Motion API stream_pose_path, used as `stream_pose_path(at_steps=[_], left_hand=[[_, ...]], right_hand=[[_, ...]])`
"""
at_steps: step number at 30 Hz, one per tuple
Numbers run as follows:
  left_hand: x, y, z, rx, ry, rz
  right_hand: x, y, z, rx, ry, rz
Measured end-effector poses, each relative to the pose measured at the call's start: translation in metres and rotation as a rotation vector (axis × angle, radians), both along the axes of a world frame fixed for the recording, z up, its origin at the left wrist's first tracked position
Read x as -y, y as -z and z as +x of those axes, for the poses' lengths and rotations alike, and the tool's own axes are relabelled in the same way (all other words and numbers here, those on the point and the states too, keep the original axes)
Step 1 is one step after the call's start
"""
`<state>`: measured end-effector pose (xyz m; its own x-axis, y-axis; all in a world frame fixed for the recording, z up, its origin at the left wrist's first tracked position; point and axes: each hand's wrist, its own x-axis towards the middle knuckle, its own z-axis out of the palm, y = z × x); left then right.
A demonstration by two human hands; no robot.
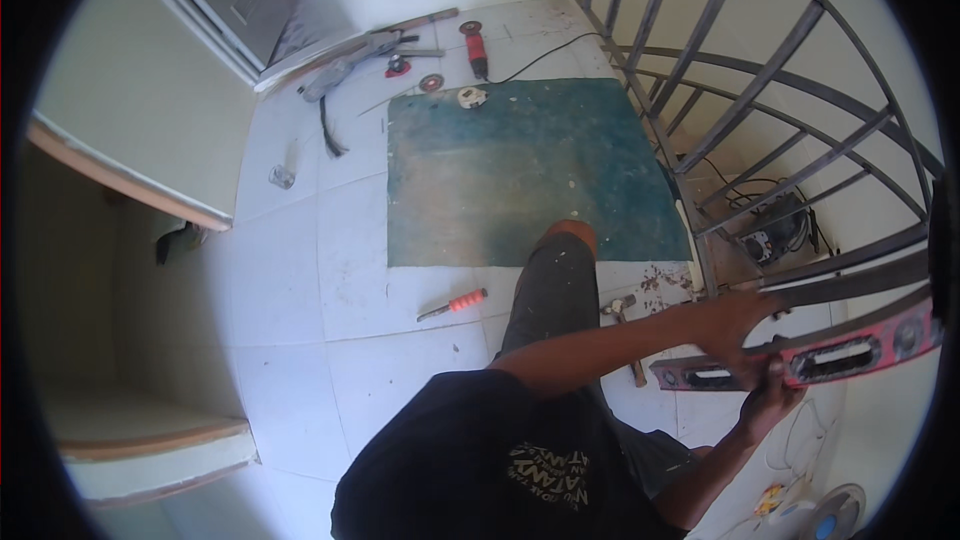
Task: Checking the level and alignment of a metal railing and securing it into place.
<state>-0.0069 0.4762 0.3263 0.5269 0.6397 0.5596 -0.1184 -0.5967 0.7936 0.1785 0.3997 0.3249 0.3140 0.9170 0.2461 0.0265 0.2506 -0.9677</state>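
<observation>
A red spirit level (800, 362) lies along a dark metal rail (850, 283) at the right. My left hand (735, 328) reaches across from above, its thumb side over the level and its fingertips by the rail; the fingers are partly blurred. From below, my right hand (770, 402) is closed around the level, thumb on its face. Beyond them, the rail belongs to a metal railing (740, 110) with several bars. A hammer (628, 335) lies on the floor left of the level, partly hidden by my left forearm.
A green sheet (520, 175) covers part of the white tiled floor (280, 290). An orange-handled tool (455, 304) lies near my leg. A red angle grinder (476, 52), discs and metal pieces lie at the back. Behind the railing sits a dark machine with cables (775, 230). A fan (835, 515) is at lower right.
</observation>
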Motion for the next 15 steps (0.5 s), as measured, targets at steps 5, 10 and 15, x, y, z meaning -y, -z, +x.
stream_pose_path(at_steps=[5, 10, 15], left_hand=[[0.021, 0.023, -0.016, 0.083, -0.359, -0.18], [-0.05, -0.024, -0.108, 0.021, -1.091, 0.126], [-0.065, -0.052, -0.25, -0.344, -1.382, -0.001]], right_hand=[[-0.052, -0.023, -0.057, -0.011, -0.123, 0.082], [-0.059, -0.045, -0.09, 0.139, -0.303, 0.175], [-0.042, 0.045, -0.047, 0.234, -0.294, -0.361]])
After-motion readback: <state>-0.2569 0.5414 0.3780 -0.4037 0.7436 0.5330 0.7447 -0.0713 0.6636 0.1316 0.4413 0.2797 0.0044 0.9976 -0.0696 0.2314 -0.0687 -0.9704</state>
